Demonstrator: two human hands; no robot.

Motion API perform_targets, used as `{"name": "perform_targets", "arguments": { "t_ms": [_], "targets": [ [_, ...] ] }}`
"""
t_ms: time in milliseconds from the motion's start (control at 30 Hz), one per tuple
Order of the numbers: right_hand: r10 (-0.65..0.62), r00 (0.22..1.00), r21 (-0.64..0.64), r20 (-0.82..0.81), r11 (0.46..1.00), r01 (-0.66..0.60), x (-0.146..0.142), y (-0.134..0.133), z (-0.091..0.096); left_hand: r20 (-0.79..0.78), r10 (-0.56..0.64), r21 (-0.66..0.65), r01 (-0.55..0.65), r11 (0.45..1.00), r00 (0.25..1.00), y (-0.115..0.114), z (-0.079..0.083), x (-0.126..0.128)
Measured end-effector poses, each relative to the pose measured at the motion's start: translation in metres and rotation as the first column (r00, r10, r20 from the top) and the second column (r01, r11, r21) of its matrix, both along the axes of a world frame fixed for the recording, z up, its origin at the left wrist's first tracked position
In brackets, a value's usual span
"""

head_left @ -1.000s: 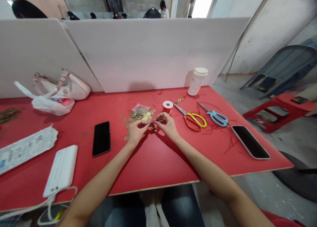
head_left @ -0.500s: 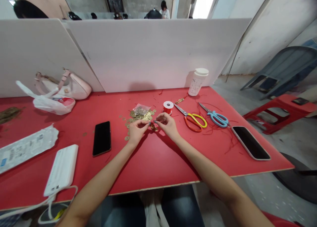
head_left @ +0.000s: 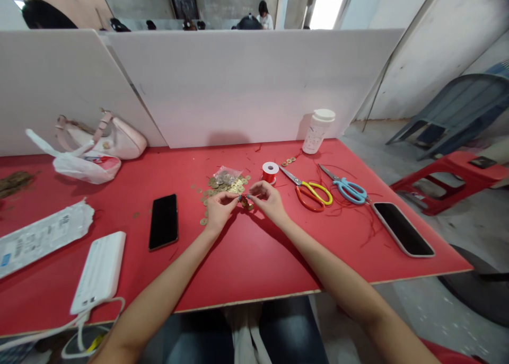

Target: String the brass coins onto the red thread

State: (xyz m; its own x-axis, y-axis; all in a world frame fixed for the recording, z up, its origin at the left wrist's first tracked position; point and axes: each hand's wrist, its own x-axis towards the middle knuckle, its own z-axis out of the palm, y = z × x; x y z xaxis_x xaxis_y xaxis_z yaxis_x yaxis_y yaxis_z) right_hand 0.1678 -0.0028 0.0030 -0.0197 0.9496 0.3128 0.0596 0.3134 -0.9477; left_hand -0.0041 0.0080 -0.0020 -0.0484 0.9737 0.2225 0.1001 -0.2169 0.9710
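Observation:
Above the red table (head_left: 238,268), my left hand (head_left: 220,209) and my right hand (head_left: 270,200) are close together, each closed in a pinch on a thin red cord (head_left: 244,197). A few brass-coloured coins (head_left: 247,205) hang from the cord between the fingertips; the exact knotting is too small to make out. Just behind my left hand lies a pile of holed brass coins (head_left: 217,185), with a clear plastic bag (head_left: 227,175) on it. A spool of red cord (head_left: 270,172) stands behind my right hand.
Scissors with yellow and orange handles (head_left: 315,194), blue-handled scissors (head_left: 350,189), a phone (head_left: 403,229) and a lidded cup (head_left: 318,132) are to the right. Leftward lie a black phone (head_left: 163,222), a white power bank (head_left: 99,271) and a handbag (head_left: 127,136). A white partition (head_left: 246,83) stands behind.
Both hands stay nearly in place, still pinching the red cord. The coins under the fingertips have shifted very slightly; the things on the table have not moved.

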Motion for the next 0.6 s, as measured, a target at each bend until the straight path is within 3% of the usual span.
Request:
{"name": "perform_targets", "arguments": {
  "t_ms": [300, 600],
  "targets": [
    [-0.056, 0.992, 0.024, 0.111, 0.998, 0.053, -0.0010, -0.0029, 0.0032, 0.004, 0.005, 0.031, -0.005, 1.000, 1.000, -0.0007, -0.0023, 0.0014],
    [-0.005, 0.999, 0.006, 0.044, 1.000, 0.005, -0.0062, -0.0076, 0.0010, -0.160, 0.041, 0.181, -0.011, 0.983, 0.986, -0.0052, -0.0012, 0.0004]
  ]
}}
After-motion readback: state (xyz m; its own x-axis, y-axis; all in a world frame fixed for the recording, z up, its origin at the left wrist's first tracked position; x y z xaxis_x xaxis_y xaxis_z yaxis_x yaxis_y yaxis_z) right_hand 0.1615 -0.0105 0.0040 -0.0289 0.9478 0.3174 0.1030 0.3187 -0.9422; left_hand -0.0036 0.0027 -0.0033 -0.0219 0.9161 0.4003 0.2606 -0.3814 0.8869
